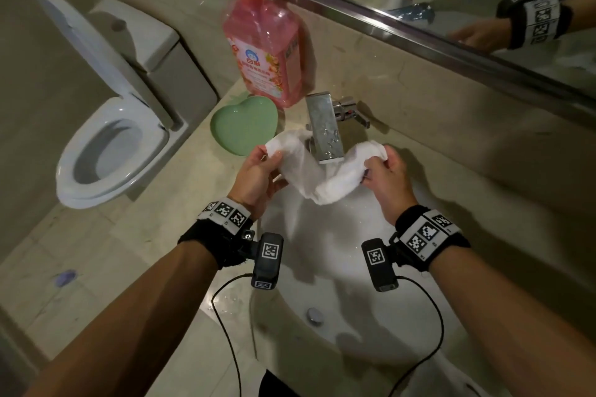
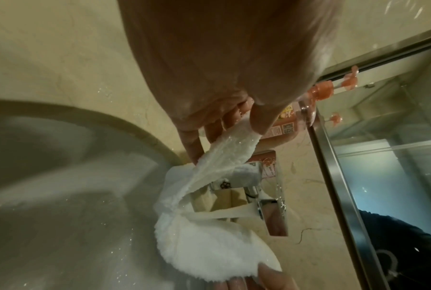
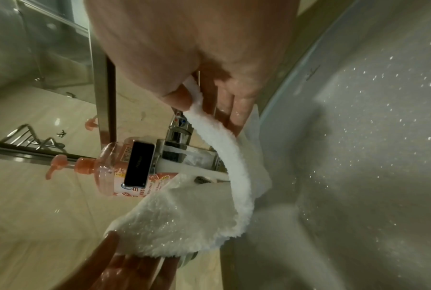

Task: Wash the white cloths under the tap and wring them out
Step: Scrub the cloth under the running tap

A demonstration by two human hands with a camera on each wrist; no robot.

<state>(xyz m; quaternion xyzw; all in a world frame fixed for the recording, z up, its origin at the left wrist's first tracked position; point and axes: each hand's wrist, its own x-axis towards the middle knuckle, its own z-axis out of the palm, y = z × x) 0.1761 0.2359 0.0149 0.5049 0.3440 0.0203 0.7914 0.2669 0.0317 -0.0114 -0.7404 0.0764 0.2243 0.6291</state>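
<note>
**Cloth slung under running tap, risks: splash and slipped corner**

Main risk, as I judge it: the cloth (image 1: 317, 171) hangs as a sling between two pinches only. Left hand (image 1: 254, 177) holds one end between thumb and fingers; right hand (image 1: 388, 179) has the other end bunched in curled fingers. Soaked pile gets heavy, so a loose pinch could let one end drop into the sink (image 1: 322, 255). Not a disaster, but it means a re-grab.

Second risk: the stream from the tap (image 1: 324, 129) lands on the sagging middle. If the cloth is pulled taut or tilted toward the near edge of the counter (image 1: 180, 229), water could sheet off over the rim. Droplets already speckle the basin wall and the counter (wrist cameras and their cables hang right over the bowl, so splash matters).

Third: the pink soap bottle (image 1: 264, 51) and green heart dish (image 1: 243, 126) stand at the back of the counter, left of the tap, near the left hand. A wide swing of that end could knock them.

How the cloth looks: white, fluffy terry pile, visibly wet and glistening in both wrist views, U-shaped under the spout, lowest fold over the bowl and clear of the basin floor. Wringing not yet begun, no twist in it. Only one cloth is in view for certain.
</note>
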